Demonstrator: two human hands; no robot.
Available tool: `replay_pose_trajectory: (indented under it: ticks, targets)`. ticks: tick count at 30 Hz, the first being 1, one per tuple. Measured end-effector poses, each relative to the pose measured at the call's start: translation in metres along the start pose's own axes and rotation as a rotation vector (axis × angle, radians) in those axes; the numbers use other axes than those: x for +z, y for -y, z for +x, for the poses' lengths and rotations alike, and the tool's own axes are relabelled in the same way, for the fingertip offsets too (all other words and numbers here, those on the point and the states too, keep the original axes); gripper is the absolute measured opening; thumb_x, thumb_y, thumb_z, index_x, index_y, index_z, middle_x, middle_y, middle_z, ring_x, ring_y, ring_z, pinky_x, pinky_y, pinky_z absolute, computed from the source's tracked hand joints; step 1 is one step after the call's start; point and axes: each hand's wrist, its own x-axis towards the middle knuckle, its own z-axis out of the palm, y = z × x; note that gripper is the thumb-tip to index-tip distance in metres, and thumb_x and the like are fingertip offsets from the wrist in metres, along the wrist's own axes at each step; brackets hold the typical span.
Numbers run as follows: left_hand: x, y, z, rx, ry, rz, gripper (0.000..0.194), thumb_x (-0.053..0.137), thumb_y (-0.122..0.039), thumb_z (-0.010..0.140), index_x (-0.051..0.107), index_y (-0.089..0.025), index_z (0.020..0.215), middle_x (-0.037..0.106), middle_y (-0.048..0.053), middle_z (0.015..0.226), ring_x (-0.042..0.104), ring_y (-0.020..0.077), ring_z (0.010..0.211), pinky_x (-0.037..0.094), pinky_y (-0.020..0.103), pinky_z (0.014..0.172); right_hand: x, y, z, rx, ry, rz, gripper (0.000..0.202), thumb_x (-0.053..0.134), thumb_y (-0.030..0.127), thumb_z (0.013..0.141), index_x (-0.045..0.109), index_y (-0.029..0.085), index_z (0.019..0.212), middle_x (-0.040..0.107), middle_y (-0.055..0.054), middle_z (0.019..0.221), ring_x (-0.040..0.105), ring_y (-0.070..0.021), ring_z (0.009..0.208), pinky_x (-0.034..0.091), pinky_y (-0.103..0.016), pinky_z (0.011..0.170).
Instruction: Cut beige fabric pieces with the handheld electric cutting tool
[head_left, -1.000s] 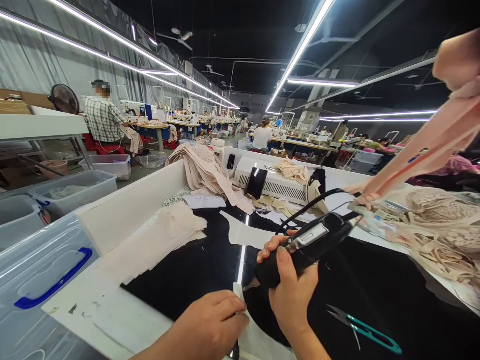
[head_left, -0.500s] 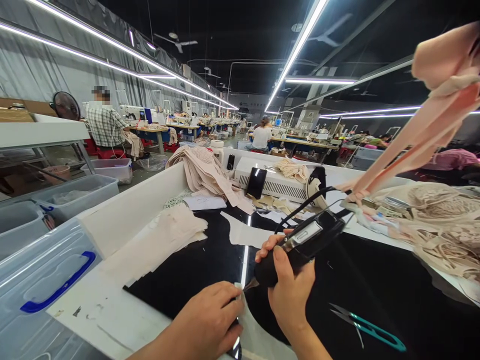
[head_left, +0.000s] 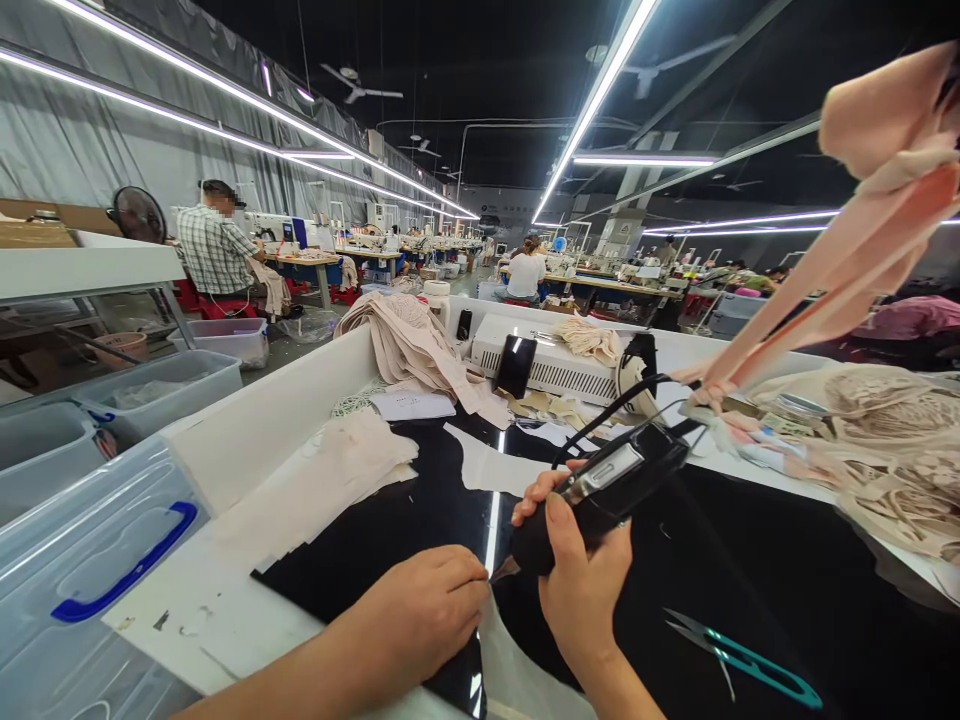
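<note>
Right hand (head_left: 583, 570) wraps the black tool (head_left: 607, 492), angled toward eight o'clock; left hand (head_left: 420, 612) pinches pale sheet (head_left: 521, 662), likely steadying it.

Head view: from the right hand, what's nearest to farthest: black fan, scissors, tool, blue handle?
1. Tool, held in the right hand.
2. Scissors, lower right.
3. Blue handle, lower left.
4. Black fan, far back left.
</note>
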Motion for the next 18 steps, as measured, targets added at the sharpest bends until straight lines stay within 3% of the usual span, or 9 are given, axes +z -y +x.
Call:
replay_pose_trajectory:
  ticks: [7, 18]
  targets:
    - [0.000, 0.017, 0.004, 0.045, 0.081, -0.067, 0.014, 0.052, -0.014, 0.104, 0.065, -0.015, 0.106, 0.071, 0.007, 0.104, 0.069, 0.0196, 0.099, 0.058, 0.030, 0.094, 0.002, 0.002, 0.002, -0.013, 0.002, 0.014, 0.027, 0.075, 0.033, 0.092, 0.054, 0.028, 0.110, 0.065, 0.006, 0.082, 0.061, -0.0112, 0.063, 0.055, -0.031, 0.064]
    - [-0.012, 0.015, -0.001, 0.037, 0.080, -0.119, 0.020, 0.047, -0.017, 0.108, 0.066, -0.015, 0.114, 0.072, 0.009, 0.112, 0.069, 0.0202, 0.105, 0.058, 0.032, 0.096, 0.001, 0.002, 0.001, 0.013, -0.030, -0.013, 0.029, 0.076, 0.033, 0.090, 0.055, 0.027, 0.110, 0.065, 0.005, 0.083, 0.061, -0.0124, 0.065, 0.053, -0.031, 0.063]
